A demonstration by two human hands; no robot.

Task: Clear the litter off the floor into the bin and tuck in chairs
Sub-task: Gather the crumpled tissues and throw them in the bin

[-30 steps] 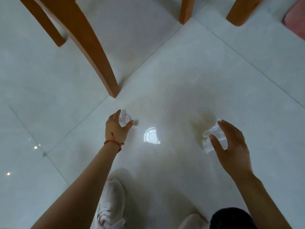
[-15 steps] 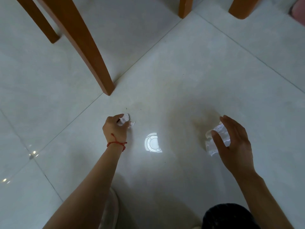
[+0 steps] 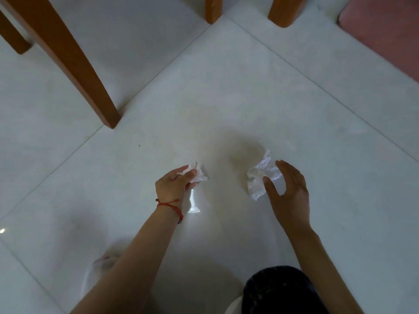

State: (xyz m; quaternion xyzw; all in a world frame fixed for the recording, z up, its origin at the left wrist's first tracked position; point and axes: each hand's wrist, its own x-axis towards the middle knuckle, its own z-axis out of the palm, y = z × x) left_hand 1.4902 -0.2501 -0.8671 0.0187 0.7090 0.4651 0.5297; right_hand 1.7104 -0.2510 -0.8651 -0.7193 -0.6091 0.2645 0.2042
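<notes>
My left hand (image 3: 173, 186), with a red string at the wrist, is closed around a small crumpled white tissue (image 3: 198, 173) just above the white tiled floor. My right hand (image 3: 288, 193) pinches a larger crumpled white tissue (image 3: 260, 177) between thumb and fingers, its lower end hanging free. The two hands are level with each other, roughly a hand's width apart. No bin is in view.
A slanted orange wooden chair leg (image 3: 74, 64) meets the floor to the upper left, with another (image 3: 11, 35) behind it. Two more wooden legs (image 3: 213, 9) (image 3: 284, 11) stand at the top. A pink mat (image 3: 385, 30) lies at the top right. My shoe (image 3: 99, 275) and dark knee (image 3: 281, 291) are below.
My left hand has come rightward with the small tissue, away from the chair leg and closer to my right hand. The right hand keeps its hold on the larger tissue.
</notes>
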